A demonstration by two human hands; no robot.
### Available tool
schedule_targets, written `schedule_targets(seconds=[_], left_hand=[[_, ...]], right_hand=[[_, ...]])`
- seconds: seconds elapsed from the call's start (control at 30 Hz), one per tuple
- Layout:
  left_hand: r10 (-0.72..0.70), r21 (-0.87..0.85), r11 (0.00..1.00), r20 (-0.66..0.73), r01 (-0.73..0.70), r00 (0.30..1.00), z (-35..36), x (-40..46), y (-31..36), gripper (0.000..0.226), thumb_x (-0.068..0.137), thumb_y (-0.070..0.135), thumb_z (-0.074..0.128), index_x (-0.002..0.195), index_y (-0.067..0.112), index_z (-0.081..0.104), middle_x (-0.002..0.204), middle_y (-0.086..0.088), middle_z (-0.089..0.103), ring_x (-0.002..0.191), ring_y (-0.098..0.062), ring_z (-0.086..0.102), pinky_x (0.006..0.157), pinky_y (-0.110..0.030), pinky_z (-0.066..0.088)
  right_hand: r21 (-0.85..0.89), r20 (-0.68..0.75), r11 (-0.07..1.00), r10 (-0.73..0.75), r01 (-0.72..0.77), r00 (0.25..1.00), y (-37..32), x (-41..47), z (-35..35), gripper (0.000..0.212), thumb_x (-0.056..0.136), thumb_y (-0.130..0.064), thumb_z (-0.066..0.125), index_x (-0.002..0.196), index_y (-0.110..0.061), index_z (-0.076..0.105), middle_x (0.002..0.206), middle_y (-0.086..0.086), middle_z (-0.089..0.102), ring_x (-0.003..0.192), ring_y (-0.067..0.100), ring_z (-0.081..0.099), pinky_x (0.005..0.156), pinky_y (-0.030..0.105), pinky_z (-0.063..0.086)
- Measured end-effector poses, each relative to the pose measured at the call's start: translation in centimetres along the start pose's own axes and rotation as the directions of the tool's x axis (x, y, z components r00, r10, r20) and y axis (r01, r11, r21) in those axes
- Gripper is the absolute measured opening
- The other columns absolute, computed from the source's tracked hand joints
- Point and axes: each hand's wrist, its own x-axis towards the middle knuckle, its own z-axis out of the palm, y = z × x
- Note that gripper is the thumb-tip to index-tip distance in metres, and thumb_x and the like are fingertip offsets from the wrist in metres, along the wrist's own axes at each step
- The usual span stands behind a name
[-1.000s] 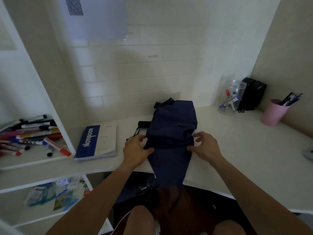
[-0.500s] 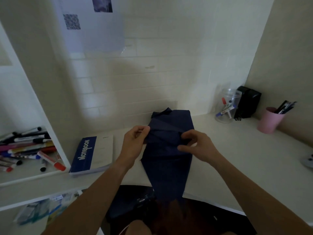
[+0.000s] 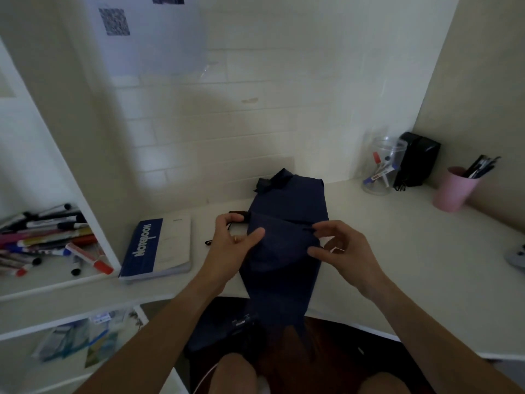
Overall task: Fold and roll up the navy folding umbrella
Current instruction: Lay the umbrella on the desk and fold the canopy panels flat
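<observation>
The navy folding umbrella (image 3: pixel 287 251) lies lengthwise on the white desk (image 3: pixel 397 251), its near end hanging over the front edge toward my lap. A black strap end sticks out at its far tip. A fold of fabric runs slantwise across the canopy between my hands. My left hand (image 3: pixel 233 245) holds the canopy's left edge, with the thumb on the fabric and the fingers curled by a small black part. On the opposite edge, my right hand (image 3: pixel 341 251) pinches the fabric between thumb and forefinger.
A blue-and-white notebook (image 3: pixel 159 245) lies left of the umbrella. Several markers (image 3: pixel 42 240) fill the left shelf. A clear jar (image 3: pixel 383 169), a black box (image 3: pixel 417 163) and a pink pen cup (image 3: pixel 454 189) stand at the back right. A grey object (image 3: pixel 517 255) sits at the right edge.
Both hands have shifted from the canopy's middle toward its far half, drawing a fold across it. The view has tilted upward.
</observation>
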Motion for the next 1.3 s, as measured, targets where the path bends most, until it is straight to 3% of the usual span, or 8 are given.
schedule_targets(seconds=[0.23, 0.37, 0.57, 0.7, 0.9, 1.1, 1.2, 1.3], left_hand=[[0.091, 0.07, 0.993, 0.091, -0.098, 0.992, -0.8, -1.9, -0.5, 0.027, 0.092, 0.0, 0.069, 0.109, 0.02, 0.077, 0.115, -0.007, 0.074, 0.109, -0.019, 0.07, 0.084, -0.023, 0.059], [-0.016, 0.045, 0.999, 0.058, 0.014, 0.998, -1.0, -3.2, -1.2, 0.016, 0.088, 0.016, 0.075, 0.103, 0.015, 0.081, 0.105, -0.005, 0.079, 0.105, -0.02, 0.072, 0.094, -0.033, 0.058], [-0.061, 0.149, 0.987, 0.002, 0.06, 0.998, -1.2, -4.3, -2.6, 0.011, 0.088, 0.016, 0.077, 0.098, 0.019, 0.082, 0.091, -0.013, 0.079, 0.077, -0.013, 0.069, 0.06, -0.019, 0.052], [-0.075, 0.195, 0.979, 0.075, 0.059, 0.994, -1.5, -4.6, -3.1, 0.014, 0.089, 0.015, 0.076, 0.097, 0.025, 0.082, 0.083, -0.027, 0.066, 0.075, -0.021, 0.061, 0.059, -0.031, 0.049], [-0.045, 0.293, 0.956, 0.128, 0.006, 0.991, -1.5, -5.3, -3.4, 0.016, 0.088, 0.008, 0.076, 0.098, 0.021, 0.08, 0.069, -0.017, 0.059, 0.069, -0.018, 0.059, 0.055, -0.018, 0.046], [-0.053, 0.338, 0.941, 0.18, -0.011, 0.982, -1.6, -5.6, -4.2, 0.015, 0.089, 0.004, 0.074, 0.1, 0.013, 0.077, 0.047, 0.018, 0.055, 0.054, 0.002, 0.058, 0.055, -0.013, 0.047], [-0.032, 0.414, 0.909, 0.194, -0.052, 0.98, -1.9, -5.6, -4.1, 0.015, 0.087, 0.016, 0.079, 0.101, 0.022, 0.077, 0.053, 0.016, 0.058, 0.057, 0.001, 0.058, 0.062, -0.017, 0.049], [0.087, 0.529, 0.847, -0.028, -0.059, 0.996, -2.7, -4.2, -4.4, 0.025, 0.093, 0.037, 0.071, 0.115, 0.029, 0.066, 0.084, 0.007, 0.071, 0.08, -0.008, 0.068, 0.075, -0.026, 0.055]], right_hand=[[0.022, 0.018, 0.999, 0.036, -0.036, 0.999, 0.5, -1.6, -0.1, 0.014, 0.071, -0.001, 0.086, 0.078, -0.008, 0.076, 0.087, 0.004, 0.076, 0.067, 0.012, 0.064, 0.064, 0.029, 0.05], [-0.033, 0.107, 0.987, 0.161, -0.158, 0.981, 0.8, -3.3, 0.1, 0.022, 0.07, -0.018, 0.09, 0.087, -0.014, 0.076, 0.09, 0.0, 0.076, 0.076, 0.017, 0.071, 0.068, 0.028, 0.056], [0.09, 0.037, 0.912, 0.399, -0.401, 0.916, 0.6, -5.2, 1.7, 0.015, 0.079, -0.027, 0.083, 0.082, -0.013, 0.077, 0.093, 0.006, 0.075, 0.078, 0.018, 0.072, 0.074, 0.033, 0.059], [0.397, 0.199, 0.68, 0.592, -0.617, 0.781, -0.5, -5.5, 2.3, 0.037, 0.082, -0.034, 0.08, 0.107, -0.008, 0.071, 0.108, 0.014, 0.072, 0.092, 0.031, 0.076, 0.08, 0.038, 0.061], [0.469, 0.181, 0.563, 0.693, -0.68, 0.698, -0.6, -5.8, 3.1, 0.03, 0.085, -0.015, 0.078, 0.108, 0.002, 0.071, 0.107, 0.022, 0.075, 0.091, 0.029, 0.077, 0.082, 0.034, 0.061], [0.471, 0.193, 0.549, 0.7, -0.691, 0.688, -1.1, -5.7, 3.3, 0.035, 0.082, -0.021, 0.082, 0.11, -0.003, 0.069, 0.099, 0.02, 0.077, 0.09, 0.03, 0.077, 0.076, 0.033, 0.062], [0.475, 0.108, 0.566, 0.723, -0.674, 0.682, -0.6, -5.6, 3.7, 0.031, 0.082, -0.013, 0.081, 0.105, 0.006, 0.071, 0.096, 0.022, 0.077, 0.084, 0.027, 0.078, 0.066, 0.026, 0.062], [0.437, 0.097, 0.566, 0.744, -0.699, 0.662, -0.1, -5.6, 3.8, 0.029, 0.081, -0.008, 0.08, 0.104, 0.008, 0.07, 0.096, 0.022, 0.076, 0.081, 0.027, 0.078, 0.063, 0.026, 0.063]])
